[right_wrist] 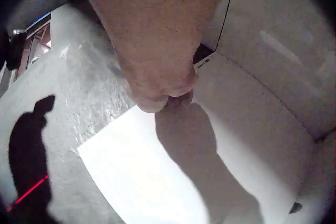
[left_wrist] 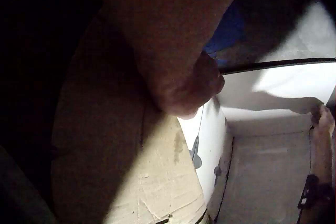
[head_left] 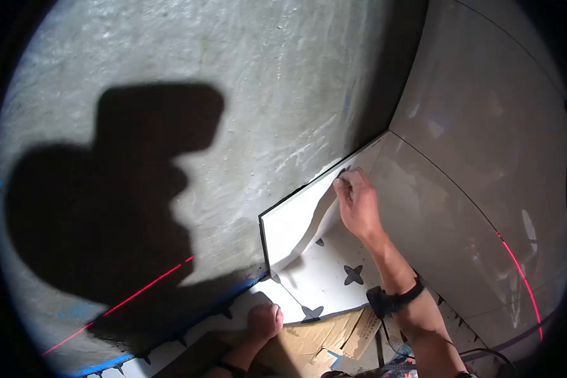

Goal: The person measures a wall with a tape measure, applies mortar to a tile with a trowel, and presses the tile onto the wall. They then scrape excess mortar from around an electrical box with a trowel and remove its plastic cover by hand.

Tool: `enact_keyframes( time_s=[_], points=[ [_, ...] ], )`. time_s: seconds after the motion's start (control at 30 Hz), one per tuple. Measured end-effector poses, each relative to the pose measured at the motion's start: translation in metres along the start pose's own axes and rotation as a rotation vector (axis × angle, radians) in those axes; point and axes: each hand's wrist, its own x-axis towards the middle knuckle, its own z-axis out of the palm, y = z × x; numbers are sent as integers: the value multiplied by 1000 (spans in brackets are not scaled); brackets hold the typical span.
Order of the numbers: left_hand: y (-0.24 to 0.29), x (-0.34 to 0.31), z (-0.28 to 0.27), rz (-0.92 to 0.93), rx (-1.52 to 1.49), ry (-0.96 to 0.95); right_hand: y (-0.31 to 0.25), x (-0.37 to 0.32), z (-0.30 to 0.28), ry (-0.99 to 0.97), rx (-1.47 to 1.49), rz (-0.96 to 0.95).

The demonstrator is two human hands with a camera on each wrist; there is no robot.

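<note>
My right hand [head_left: 359,205] is at the top edge of an upright white tile [head_left: 290,227], its thumb and curled fingers pinching at that edge; a small dark spot shows beside the fingertips. In the right wrist view the hand [right_wrist: 160,71] covers part of the tile's edge [right_wrist: 131,166], and what lies between the fingertips is hidden. My left hand [head_left: 266,321], fingers curled and holding nothing visible, rests low by the white floor tile [head_left: 334,277] and the cardboard. The left wrist view shows that hand [left_wrist: 184,87] in shadow above the cardboard [left_wrist: 157,182].
A rough grey wall [head_left: 264,113] with a large shadow and a red laser line [head_left: 145,290] stands at the left. Glossy grey tiles [head_left: 472,164] cover the right wall. Dark cross-shaped spacers [head_left: 353,274] sit on the floor tiles. Cardboard [head_left: 315,343] lies at the bottom.
</note>
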Motion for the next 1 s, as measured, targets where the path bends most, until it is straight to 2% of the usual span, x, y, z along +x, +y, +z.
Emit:
enact_keyframes(
  time_s=[0.03,0.07,0.13,0.17,0.27,0.33,0.43,1.0],
  points=[
    [0,1,0,16,-25,36,-5,-2,-2,-11,112,86],
    [0,1,0,33,-49,71,-8,-1,-3,-15,115,86],
    [-5,-3,9,10,-35,44,-16,6,-5,-32,452,537],
    [-5,-7,13,-10,-22,16,-25,13,-10,-42,502,633],
    [1,1,-2,10,-4,5,-35,29,-13,-130,530,740],
    [1,1,-2,1,6,-17,-37,32,-12,-113,536,733],
    [1,0,-3,-15,-8,-23,-44,25,-14,-46,620,828],
    [2,3,-7,-26,-37,-13,-41,9,-39,-97,705,855]
  ],
)
